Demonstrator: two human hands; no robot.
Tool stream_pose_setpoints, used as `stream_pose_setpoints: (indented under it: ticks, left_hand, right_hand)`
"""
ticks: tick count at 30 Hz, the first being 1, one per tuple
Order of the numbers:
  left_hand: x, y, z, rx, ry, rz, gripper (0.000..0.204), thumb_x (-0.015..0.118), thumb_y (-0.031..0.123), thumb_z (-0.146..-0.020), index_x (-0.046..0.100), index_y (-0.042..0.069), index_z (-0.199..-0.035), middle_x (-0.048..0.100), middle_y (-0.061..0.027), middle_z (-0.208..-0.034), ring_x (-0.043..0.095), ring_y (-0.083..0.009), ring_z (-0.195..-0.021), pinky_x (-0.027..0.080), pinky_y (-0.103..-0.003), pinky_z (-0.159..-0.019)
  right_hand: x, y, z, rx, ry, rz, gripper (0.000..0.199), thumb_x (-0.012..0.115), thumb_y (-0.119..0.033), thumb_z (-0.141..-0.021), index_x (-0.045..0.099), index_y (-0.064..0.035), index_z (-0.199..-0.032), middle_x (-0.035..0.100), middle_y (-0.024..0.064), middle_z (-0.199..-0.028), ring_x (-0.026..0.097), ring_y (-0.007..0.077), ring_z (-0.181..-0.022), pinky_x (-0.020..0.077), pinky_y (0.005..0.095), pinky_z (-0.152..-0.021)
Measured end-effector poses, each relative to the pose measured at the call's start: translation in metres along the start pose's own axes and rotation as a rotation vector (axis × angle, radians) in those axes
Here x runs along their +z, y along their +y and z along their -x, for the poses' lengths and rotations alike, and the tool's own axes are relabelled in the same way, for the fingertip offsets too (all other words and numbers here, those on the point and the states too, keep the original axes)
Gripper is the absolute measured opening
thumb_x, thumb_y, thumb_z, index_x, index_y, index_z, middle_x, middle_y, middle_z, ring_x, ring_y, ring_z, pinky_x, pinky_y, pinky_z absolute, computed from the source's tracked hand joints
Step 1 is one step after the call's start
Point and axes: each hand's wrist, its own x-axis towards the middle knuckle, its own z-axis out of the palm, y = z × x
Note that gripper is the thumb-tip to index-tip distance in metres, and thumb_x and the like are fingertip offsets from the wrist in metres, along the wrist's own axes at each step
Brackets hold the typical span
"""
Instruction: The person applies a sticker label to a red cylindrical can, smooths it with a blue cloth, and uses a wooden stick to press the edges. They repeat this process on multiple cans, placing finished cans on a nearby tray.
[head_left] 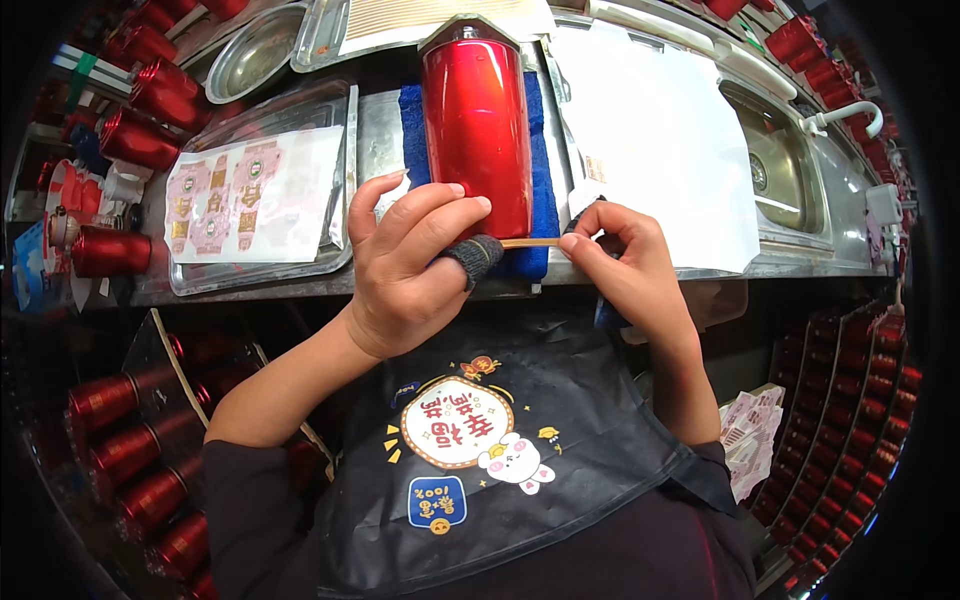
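Note:
A shiny red metal cylinder (475,130), perhaps a flask body, lies on a blue towel (540,130), pointing away from me. My left hand (410,260) curls over its near end, fingertips on the red surface. A dark grey sleeve covers one digit, likely the thumb. From beside that sleeve a thin tan strip or stick (530,243) runs rightward along the cylinder's near end. My right hand (635,260) pinches the strip's right end between thumb and finger; a dark cover shows on one of its fingers. What lies under the left palm is hidden.
A metal tray (345,215) with a printed pink-and-gold sheet (255,195) sits left. White paper (660,150) covers the counter at right, beside a sink (780,160). A steel bowl (255,55) stands far left. Red cylinders (110,250) fill racks on both sides.

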Motion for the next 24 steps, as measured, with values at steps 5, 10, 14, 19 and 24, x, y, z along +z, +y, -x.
stream_pose_setpoints:
  ticks: [5,10,14,19,24]
  left_hand:
    - [0.000,0.001,-0.012,0.074,-0.045,-0.047,0.022,0.080,0.007,-0.063,0.063,0.011,-0.076,0.070,-0.0055,-0.116,0.065,-0.0261,-0.113,0.037,-0.051,-0.106]
    - [0.018,-0.001,-0.023,0.159,-0.028,0.003,0.016,0.071,0.012,-0.063,0.056,0.011,-0.067,0.069,-0.0037,-0.108,0.064,-0.0236,-0.108,0.040,-0.051,-0.105]
    - [0.015,-0.011,-0.002,0.070,0.130,0.075,0.021,0.079,0.007,-0.060,0.062,0.009,-0.072,0.071,-0.0039,-0.104,0.066,-0.0268,-0.108,0.046,-0.055,-0.102]
    - [0.021,-0.009,0.034,-0.146,0.178,0.212,0.045,0.087,-0.003,-0.068,0.069,0.006,-0.108,0.069,-0.0095,-0.115,0.068,-0.0318,-0.109,0.039,-0.061,-0.110]
    - [0.019,-0.010,0.033,-0.096,0.162,0.185,0.047,0.086,-0.004,-0.068,0.068,0.004,-0.111,0.069,-0.0092,-0.116,0.068,-0.0319,-0.109,0.037,-0.062,-0.111]
  right_hand:
    - [0.007,0.010,-0.011,0.013,-0.023,0.034,0.017,0.072,-0.012,-0.091,0.062,-0.0029,-0.080,0.055,-0.0062,-0.073,0.046,0.0003,-0.065,0.0348,0.0192,-0.056]
    - [0.011,0.008,-0.013,0.033,-0.023,0.056,0.017,0.073,-0.012,-0.090,0.062,-0.0031,-0.080,0.056,-0.0056,-0.074,0.048,0.0015,-0.068,0.0379,0.0200,-0.059]
    - [0.007,0.001,-0.011,0.075,-0.100,-0.062,0.017,0.074,-0.012,-0.090,0.062,-0.0030,-0.081,0.058,-0.0055,-0.075,0.049,0.0018,-0.071,0.0395,0.0201,-0.063]
    - [0.000,-0.026,-0.004,0.063,-0.165,-0.143,0.015,0.073,-0.011,-0.088,0.063,-0.0029,-0.082,0.058,-0.0053,-0.076,0.050,0.0020,-0.071,0.0391,0.0195,-0.064]
    - [-0.006,-0.027,0.001,0.032,-0.109,-0.118,0.014,0.072,-0.011,-0.088,0.066,0.0007,-0.082,0.065,-0.0001,-0.077,0.058,0.0047,-0.070,0.0457,0.0214,-0.062]
